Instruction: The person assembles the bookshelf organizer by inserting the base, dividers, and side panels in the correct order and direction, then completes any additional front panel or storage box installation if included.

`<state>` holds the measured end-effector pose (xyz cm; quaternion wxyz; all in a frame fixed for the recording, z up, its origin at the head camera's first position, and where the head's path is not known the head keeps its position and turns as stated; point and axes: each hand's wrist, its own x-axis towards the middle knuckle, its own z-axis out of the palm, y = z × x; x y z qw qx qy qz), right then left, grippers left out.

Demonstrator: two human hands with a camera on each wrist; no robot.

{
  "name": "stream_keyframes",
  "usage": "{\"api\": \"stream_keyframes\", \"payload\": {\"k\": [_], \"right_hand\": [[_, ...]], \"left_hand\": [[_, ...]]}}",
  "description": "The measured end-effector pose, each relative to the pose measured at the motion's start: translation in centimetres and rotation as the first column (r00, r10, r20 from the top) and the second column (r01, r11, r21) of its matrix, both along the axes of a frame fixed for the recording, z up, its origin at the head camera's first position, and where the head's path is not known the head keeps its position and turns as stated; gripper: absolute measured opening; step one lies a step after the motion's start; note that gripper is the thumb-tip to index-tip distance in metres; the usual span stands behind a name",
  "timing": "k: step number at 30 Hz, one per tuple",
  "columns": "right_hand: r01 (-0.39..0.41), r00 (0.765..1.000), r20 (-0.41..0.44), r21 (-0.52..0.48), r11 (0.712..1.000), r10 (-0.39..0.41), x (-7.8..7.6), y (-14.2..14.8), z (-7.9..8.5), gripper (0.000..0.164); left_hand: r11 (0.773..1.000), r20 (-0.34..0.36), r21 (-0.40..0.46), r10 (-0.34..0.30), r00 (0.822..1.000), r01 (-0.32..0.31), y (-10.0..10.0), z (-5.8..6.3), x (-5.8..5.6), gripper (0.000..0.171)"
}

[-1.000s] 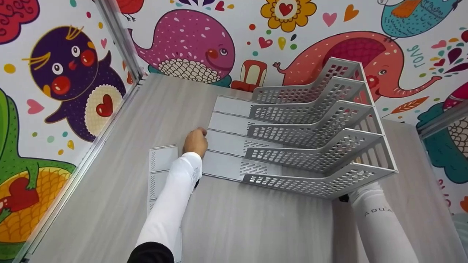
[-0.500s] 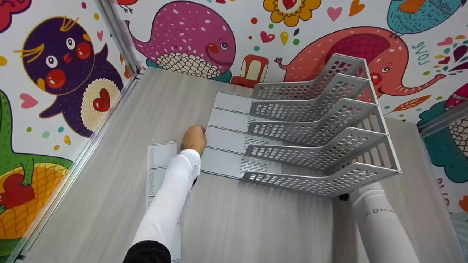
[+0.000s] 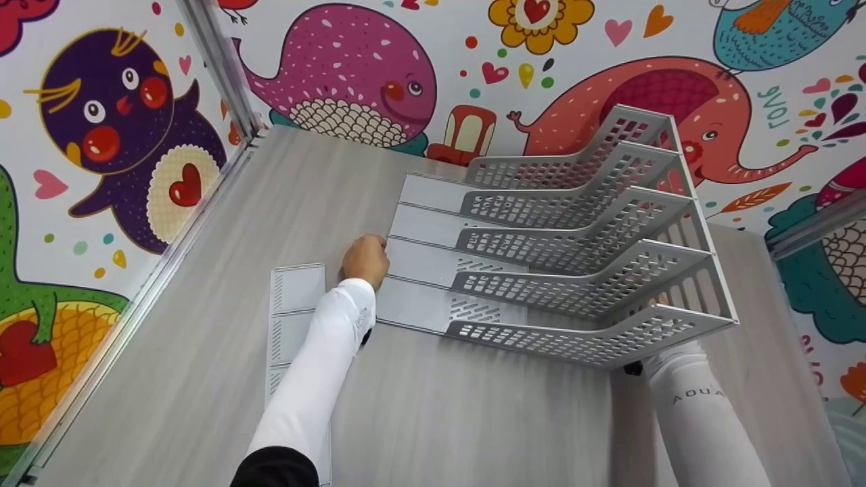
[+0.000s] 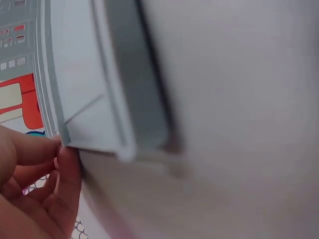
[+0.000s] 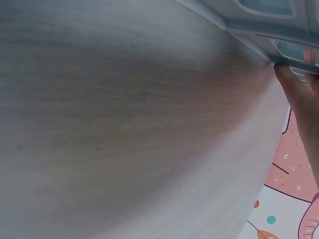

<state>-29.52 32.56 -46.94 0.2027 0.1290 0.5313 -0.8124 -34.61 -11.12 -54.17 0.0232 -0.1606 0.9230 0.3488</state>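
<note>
A grey perforated file organizer point(image 3: 582, 341) with several upright dividers stands on the wood-look table, right of centre in the head view. A flat pale grey base panel point(image 3: 416, 301) extends from its left side under the dividers. My left hand point(image 3: 366, 260) pinches that panel's outer edge; in the left wrist view, thumb and finger point(image 4: 37, 150) meet at its corner. Behind the organizer's slatted back is my right hand point(image 5: 301, 97), mostly hidden in the head view. In the right wrist view its thumb presses the lower back edge, with another finger at the bars.
A long separate grey slotted panel point(image 3: 298, 287) lies at the left, partly beneath my left forearm. Printed cartoon walls point(image 3: 352, 74) enclose the table point(image 3: 473, 419) at the back and sides. A metal rail point(image 3: 145, 297) runs along its left edge.
The base panel has slid slightly right relative to the organizer, and my left hand has moved with it. The right hand keeps its place at the back. The head view has shifted a little.
</note>
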Motion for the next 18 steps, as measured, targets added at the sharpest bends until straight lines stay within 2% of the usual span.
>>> {"api": "stream_keyframes", "payload": {"k": [1, 3, 5, 7, 9, 10, 11, 12, 13, 14, 15, 17, 18], "right_hand": [[0.019, 1.000, 0.015, -0.037, 0.999, -0.019, 0.0, 0.0, 0.0, 0.055], [0.012, 1.000, 0.018, 0.007, 1.000, -0.012, 0.0, 0.0, 0.1, 0.055], [-0.026, 1.000, 0.015, 0.121, 0.992, 0.024, 0.0, -0.1, 0.1, 0.056], [-0.004, 1.000, 0.030, 0.084, 0.996, 0.002, 0.0, -0.1, 0.2, 0.057], [-0.013, 1.000, 0.030, 0.120, 0.993, 0.009, -0.1, -0.2, 0.2, 0.056], [-0.007, 1.000, 0.029, 0.108, 0.994, 0.003, -0.1, -0.3, 0.2, 0.057], [-0.039, 0.999, 0.003, 0.165, 0.985, 0.039, -0.2, -0.4, 0.2, 0.059], [-0.104, 0.993, -0.027, 0.293, 0.951, 0.117, -0.3, -0.5, 0.2, 0.063], [-0.161, 0.981, -0.028, 0.424, 0.891, 0.191, -0.4, -0.5, 0.3, 0.064], [-0.186, 0.974, -0.020, 0.482, 0.856, 0.224, -0.5, -0.6, 0.3, 0.064], [-0.205, 0.970, -0.011, 0.499, 0.842, 0.243, -0.5, -0.7, 0.4, 0.065], [-0.235, 0.966, 0.004, 0.434, 0.869, 0.259, -0.7, -0.9, 0.4, 0.067], [-0.191, 0.981, 0.035, 0.254, 0.948, 0.189, -0.7, -1.0, 0.4, 0.065]], "left_hand": [[1.000, 0.003, 0.002, 0.001, 1.000, -0.001, 0.1, 0.0, 0.0, 0.024], [1.000, 0.006, 0.000, 0.000, 1.000, 0.000, 0.2, -0.1, -0.1, 0.024], [1.000, 0.007, 0.002, -0.007, 1.000, 0.007, 0.3, -0.1, -0.2, 0.024], [1.000, 0.009, 0.000, -0.012, 1.000, 0.012, 0.4, -0.2, -0.3, 0.024], [1.000, 0.010, -0.002, -0.008, 1.000, 0.008, 0.5, -0.2, -0.3, 0.024], [1.000, 0.004, -0.004, -0.006, 1.000, 0.006, 0.6, -0.2, -0.3, 0.024], [1.000, -0.004, -0.011, -0.003, 1.000, 0.003, 0.7, -0.2, -0.3, 0.023], [1.000, -0.015, -0.017, 0.001, 1.000, -0.001, 0.8, -0.3, -0.3, 0.023], [1.000, -0.027, -0.019, 0.001, 1.000, -0.002, 1.0, -0.3, -0.2, 0.023], [1.000, -0.037, -0.020, -0.004, 0.999, 0.003, 1.2, -0.4, -0.2, 0.022], [1.000, -0.045, -0.022, -0.017, 0.999, 0.016, 1.5, -0.5, -0.2, 0.022], [0.999, -0.045, -0.014, -0.042, 0.998, 0.041, 2.0, -0.6, -0.1, 0.022], [0.999, -0.044, -0.006, -0.048, 0.998, 0.048, 2.3, -0.7, 0.0, 0.022]]}}
